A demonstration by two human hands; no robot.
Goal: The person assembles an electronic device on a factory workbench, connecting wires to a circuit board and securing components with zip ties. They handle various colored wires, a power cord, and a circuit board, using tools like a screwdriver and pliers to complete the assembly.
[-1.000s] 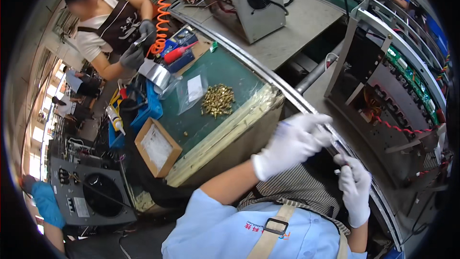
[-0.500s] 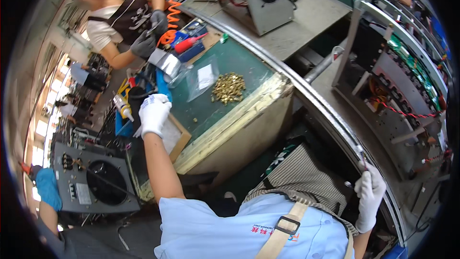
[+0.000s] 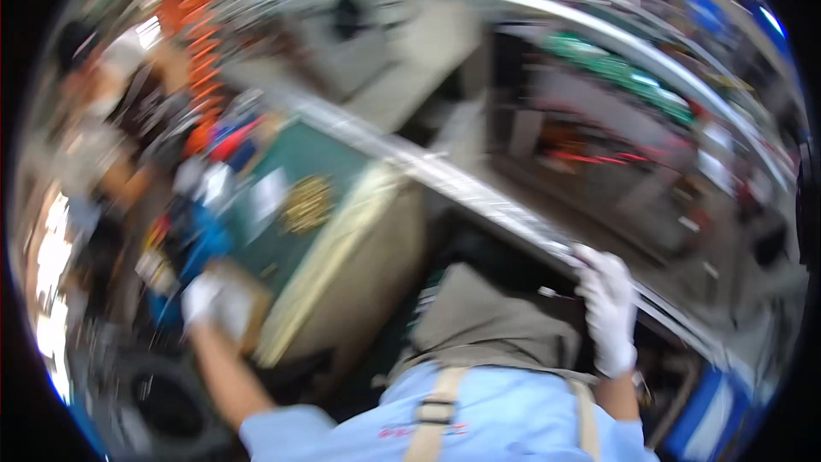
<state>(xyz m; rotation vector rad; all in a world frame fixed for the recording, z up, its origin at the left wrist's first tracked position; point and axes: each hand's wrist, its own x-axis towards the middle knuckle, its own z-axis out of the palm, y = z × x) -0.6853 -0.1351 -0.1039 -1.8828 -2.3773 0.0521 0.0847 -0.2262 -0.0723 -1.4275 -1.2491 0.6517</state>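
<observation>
My left hand (image 3: 205,298), in a white glove, is beside the blue bin (image 3: 205,239) and the cardboard-edged box (image 3: 248,316) at the bench's near left corner. Motion smears its fingers, and what they touch cannot be made out. On the right, my white-gloved right hand (image 3: 609,312) is closed by the metal rail (image 3: 479,192). A slim, rod-like tool (image 3: 575,251) pokes out of its fingers, too blurred to name more exactly. A pile of small brass-coloured parts (image 3: 306,204) lies on the green bench top (image 3: 295,150), next to a clear bag with a white label (image 3: 269,197).
Beyond the rail stands an open equipment chassis with a green circuit board (image 3: 616,73) and red wires. A coiled orange hose (image 3: 202,60) hangs at the upper left, near a co-worker (image 3: 128,120). A dark fan unit (image 3: 162,398) sits at the lower left.
The whole view has swung toward the right and blurred, so the bench and co-worker sit further left. My left hand stays near the bin; my right hand still grips the slim tool.
</observation>
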